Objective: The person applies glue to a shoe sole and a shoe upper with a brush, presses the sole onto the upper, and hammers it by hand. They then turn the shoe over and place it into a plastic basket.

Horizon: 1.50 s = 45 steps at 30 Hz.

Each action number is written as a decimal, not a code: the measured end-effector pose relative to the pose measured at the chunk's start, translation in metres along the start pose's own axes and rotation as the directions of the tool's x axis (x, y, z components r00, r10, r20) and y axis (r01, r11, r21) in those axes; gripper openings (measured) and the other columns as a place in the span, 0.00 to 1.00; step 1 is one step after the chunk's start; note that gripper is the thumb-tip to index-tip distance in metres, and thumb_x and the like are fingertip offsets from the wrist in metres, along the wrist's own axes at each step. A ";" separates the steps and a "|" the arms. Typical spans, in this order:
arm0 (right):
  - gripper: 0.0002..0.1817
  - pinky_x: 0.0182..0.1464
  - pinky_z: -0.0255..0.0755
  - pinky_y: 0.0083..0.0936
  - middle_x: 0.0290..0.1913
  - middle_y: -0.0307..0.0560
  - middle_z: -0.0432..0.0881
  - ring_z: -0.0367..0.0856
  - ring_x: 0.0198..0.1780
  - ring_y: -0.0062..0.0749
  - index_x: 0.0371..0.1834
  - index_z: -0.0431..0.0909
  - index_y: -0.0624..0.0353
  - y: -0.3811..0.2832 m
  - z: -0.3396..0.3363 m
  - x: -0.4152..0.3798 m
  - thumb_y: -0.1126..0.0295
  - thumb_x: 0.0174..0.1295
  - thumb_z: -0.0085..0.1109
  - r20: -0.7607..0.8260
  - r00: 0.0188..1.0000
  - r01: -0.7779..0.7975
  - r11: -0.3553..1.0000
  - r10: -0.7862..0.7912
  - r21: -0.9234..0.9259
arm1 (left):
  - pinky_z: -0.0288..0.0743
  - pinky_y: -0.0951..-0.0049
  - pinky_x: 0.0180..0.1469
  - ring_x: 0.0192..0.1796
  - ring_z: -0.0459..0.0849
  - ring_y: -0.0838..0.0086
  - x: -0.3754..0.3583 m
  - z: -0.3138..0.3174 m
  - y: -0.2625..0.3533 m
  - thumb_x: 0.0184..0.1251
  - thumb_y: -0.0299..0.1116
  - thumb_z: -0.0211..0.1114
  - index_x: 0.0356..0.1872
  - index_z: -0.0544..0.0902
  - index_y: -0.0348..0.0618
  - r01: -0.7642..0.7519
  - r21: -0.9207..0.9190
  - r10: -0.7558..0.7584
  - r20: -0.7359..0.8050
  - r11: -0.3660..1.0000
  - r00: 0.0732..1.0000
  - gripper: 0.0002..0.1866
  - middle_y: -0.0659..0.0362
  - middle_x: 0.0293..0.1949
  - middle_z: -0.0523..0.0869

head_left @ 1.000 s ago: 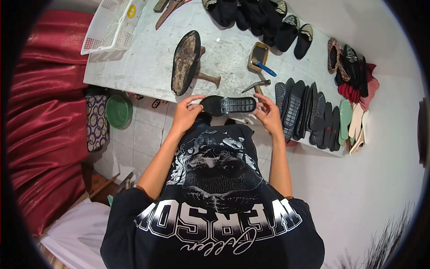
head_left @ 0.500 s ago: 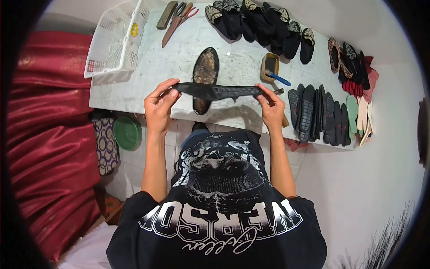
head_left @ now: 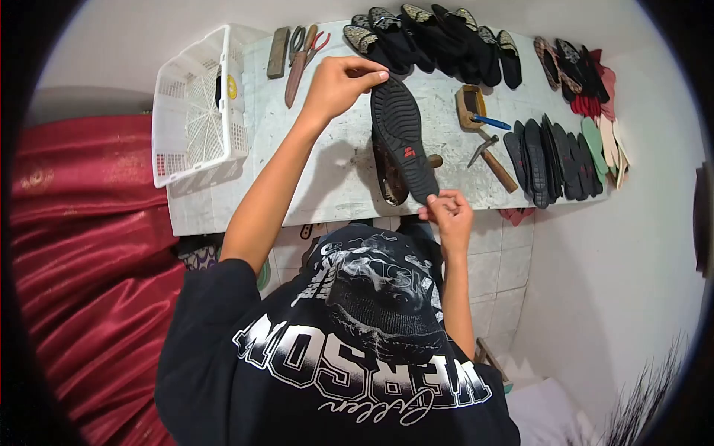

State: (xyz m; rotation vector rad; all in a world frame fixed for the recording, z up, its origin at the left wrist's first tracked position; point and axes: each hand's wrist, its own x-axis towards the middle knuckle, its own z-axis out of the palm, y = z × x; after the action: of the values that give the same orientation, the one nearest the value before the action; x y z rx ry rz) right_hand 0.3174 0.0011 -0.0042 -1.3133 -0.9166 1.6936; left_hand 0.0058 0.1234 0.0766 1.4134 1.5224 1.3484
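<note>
A black rubber shoe sole (head_left: 401, 123) with a ridged tread and a small red mark is held up over the table, its tread facing me. My left hand (head_left: 338, 85) pinches its far end between thumb and fingers. Lower down, my right hand (head_left: 450, 212) grips the near end. Behind the sole, partly covered by it, lies a shoe (head_left: 390, 182) with a brown, rough, shiny underside. A bit of a wooden handle (head_left: 435, 160) pokes out beside the sole.
A hammer (head_left: 497, 165) and a glue container (head_left: 468, 111) with a blue-handled brush (head_left: 491, 123) lie to the right. Spare soles (head_left: 534, 163) stand behind them. Slippers (head_left: 424, 37) line the back. At left are a white basket (head_left: 197, 160), red-handled pliers (head_left: 318, 46) and a sheathed-looking blade (head_left: 296, 78).
The sole has turned from level, edge-on, to nearly upright with its tread showing. My left hand rose to the far end and my right hand came down nearer. The view shifted.
</note>
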 end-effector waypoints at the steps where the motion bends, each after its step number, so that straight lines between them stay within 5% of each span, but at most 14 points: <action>1: 0.12 0.38 0.87 0.27 0.37 0.53 0.89 0.91 0.35 0.35 0.49 0.74 0.65 0.001 0.006 -0.004 0.75 0.70 0.68 -0.021 1.000 0.009 1.000 -0.009 0.001 | 0.81 0.75 0.41 0.33 0.89 0.76 0.012 0.006 -0.011 0.65 0.36 0.78 0.43 0.94 0.40 0.089 0.052 -0.095 0.109 0.995 0.990 0.11 0.57 0.32 0.92; 3: 0.12 0.36 0.88 0.26 0.34 0.57 0.88 0.91 0.33 0.35 0.43 0.72 0.66 0.007 0.016 -0.011 0.77 0.70 0.68 0.045 0.975 -0.217 0.976 0.217 -0.008 | 0.82 0.74 0.42 0.32 0.90 0.76 0.023 0.020 -0.025 0.64 0.37 0.78 0.42 0.94 0.40 0.152 0.115 -0.176 0.234 0.982 0.956 0.12 0.57 0.30 0.93; 5: 0.12 0.35 0.87 0.26 0.34 0.59 0.88 0.91 0.33 0.35 0.41 0.71 0.65 0.022 0.024 -0.011 0.76 0.70 0.68 0.030 0.977 -0.213 0.976 0.212 0.039 | 0.84 0.74 0.43 0.37 0.89 0.77 0.030 0.032 -0.034 0.67 0.36 0.78 0.45 0.94 0.38 0.261 0.289 -0.344 0.289 0.921 0.893 0.13 0.58 0.37 0.92; 15: 0.11 0.31 0.86 0.22 0.35 0.58 0.89 0.89 0.30 0.29 0.41 0.71 0.65 0.062 0.022 0.013 0.75 0.70 0.67 -0.022 0.959 -0.284 0.958 0.283 -0.041 | 0.84 0.73 0.43 0.37 0.89 0.75 0.038 0.040 -0.094 0.68 0.36 0.76 0.46 0.93 0.38 0.294 0.326 -0.404 0.350 0.898 0.846 0.13 0.58 0.37 0.92; 18: 0.15 0.35 0.85 0.27 0.35 0.57 0.89 0.90 0.33 0.32 0.43 0.74 0.66 0.059 0.019 0.015 0.71 0.66 0.72 -0.003 0.963 -0.262 0.935 0.270 -0.240 | 0.83 0.70 0.46 0.39 0.90 0.71 0.037 0.043 -0.098 0.66 0.39 0.77 0.44 0.93 0.40 0.218 0.363 -0.342 0.326 0.906 0.881 0.14 0.54 0.39 0.93; 20: 0.22 0.42 0.84 0.34 0.38 0.57 0.89 0.91 0.36 0.43 0.45 0.75 0.69 0.048 0.026 0.011 0.65 0.59 0.77 -0.036 0.998 0.010 0.694 -0.051 -0.720 | 0.83 0.67 0.49 0.41 0.92 0.68 0.033 0.043 -0.102 0.64 0.42 0.77 0.43 0.94 0.41 0.186 0.378 -0.312 0.305 0.907 0.900 0.15 0.51 0.41 0.94; 23: 0.30 0.48 0.82 0.41 0.47 0.62 0.86 0.88 0.43 0.57 0.51 0.74 0.70 0.024 0.043 0.006 0.63 0.54 0.80 -0.002 0.999 0.029 0.731 -0.041 -0.682 | 0.82 0.69 0.49 0.41 0.89 0.72 0.026 0.046 -0.101 0.67 0.41 0.76 0.44 0.93 0.40 0.094 0.404 -0.219 0.275 0.910 0.936 0.14 0.53 0.47 0.92; 24: 0.30 0.48 0.82 0.41 0.47 0.62 0.86 0.88 0.43 0.57 0.51 0.74 0.70 0.025 0.046 0.006 0.63 0.54 0.80 -0.002 0.999 0.029 0.729 -0.042 -0.684 | 0.82 0.69 0.50 0.43 0.89 0.73 0.025 0.047 -0.103 0.68 0.41 0.75 0.46 0.93 0.41 0.122 0.378 -0.237 0.276 0.918 0.931 0.14 0.54 0.49 0.92; 26: 0.34 0.46 0.82 0.44 0.51 0.63 0.83 0.87 0.46 0.58 0.54 0.73 0.69 0.027 0.052 0.004 0.62 0.52 0.83 0.159 0.897 0.350 0.444 -0.412 -0.825 | 0.82 0.70 0.52 0.46 0.89 0.73 0.020 0.050 -0.109 0.69 0.41 0.75 0.48 0.92 0.42 0.148 0.350 -0.254 0.279 0.925 0.926 0.15 0.54 0.50 0.91; 31: 0.36 0.46 0.81 0.49 0.50 0.67 0.78 0.83 0.49 0.69 0.56 0.69 0.68 0.032 0.061 0.014 0.63 0.50 0.82 0.187 0.933 0.311 0.431 -0.307 -0.847 | 0.77 0.74 0.60 0.53 0.86 0.76 0.004 0.070 -0.116 0.78 0.37 0.67 0.58 0.86 0.38 0.342 -0.208 -0.266 0.320 0.917 0.909 0.17 0.58 0.51 0.91; 35: 0.36 0.48 0.81 0.51 0.48 0.68 0.76 0.82 0.47 0.69 0.57 0.66 0.69 0.032 0.063 0.016 0.68 0.51 0.79 0.221 0.931 0.325 0.387 -0.291 -0.863 | 0.79 0.72 0.58 0.51 0.88 0.73 -0.003 0.085 -0.127 0.83 0.35 0.56 0.50 0.84 0.34 0.420 -0.428 -0.309 0.306 0.800 0.901 0.14 0.54 0.48 0.91; 45: 0.30 0.49 0.81 0.50 0.47 0.66 0.74 0.82 0.49 0.67 0.51 0.66 0.68 0.019 0.073 0.021 0.70 0.53 0.76 0.245 0.912 0.355 0.335 -0.329 -0.873 | 0.82 0.72 0.48 0.41 0.89 0.72 0.014 0.090 -0.136 0.86 0.38 0.55 0.43 0.82 0.33 0.337 -0.412 -0.258 0.237 0.846 0.937 0.16 0.54 0.38 0.90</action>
State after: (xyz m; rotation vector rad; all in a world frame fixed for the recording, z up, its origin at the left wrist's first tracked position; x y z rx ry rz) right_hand 0.2396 0.0066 -0.0145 -1.5580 -2.1690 0.7772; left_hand 0.0473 0.1739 -0.0733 0.9294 1.1604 1.2421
